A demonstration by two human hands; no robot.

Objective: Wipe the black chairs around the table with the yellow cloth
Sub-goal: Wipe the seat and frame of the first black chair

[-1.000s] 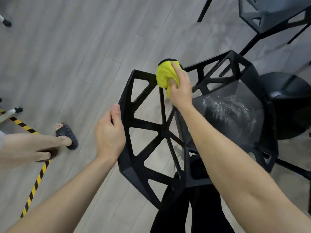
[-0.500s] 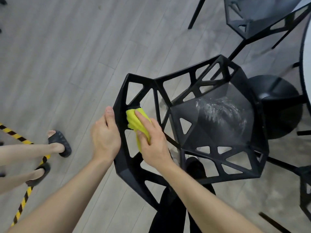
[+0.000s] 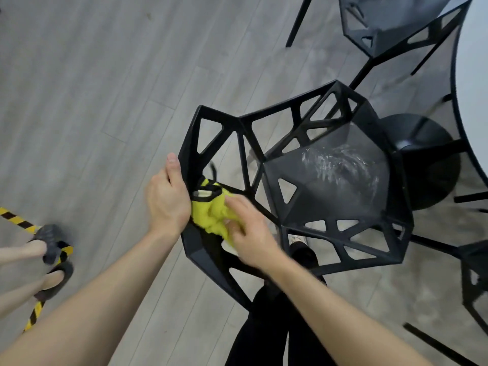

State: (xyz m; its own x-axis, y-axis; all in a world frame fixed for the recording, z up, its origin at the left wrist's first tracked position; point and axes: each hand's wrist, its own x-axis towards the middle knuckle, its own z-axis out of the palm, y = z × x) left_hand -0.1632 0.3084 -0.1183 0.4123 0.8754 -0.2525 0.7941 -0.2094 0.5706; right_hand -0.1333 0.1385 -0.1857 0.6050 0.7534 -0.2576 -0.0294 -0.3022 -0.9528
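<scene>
Two hands on chair [image 3: 332, 180] back: left [image 3: 167, 200] grips outer rim, right [image 3: 249, 236] bunches cloth [image 3: 211, 215] against inner strut, touching left palm

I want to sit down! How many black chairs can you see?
3: the black lattice chair being wiped in the middle, a black chair at top right, and a partial one at the right edge. Others may be hidden.

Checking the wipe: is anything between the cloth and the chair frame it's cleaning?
Nothing visible. The right hand presses the cloth straight onto the chair backrest, next to the left hand gripping the frame.
</scene>
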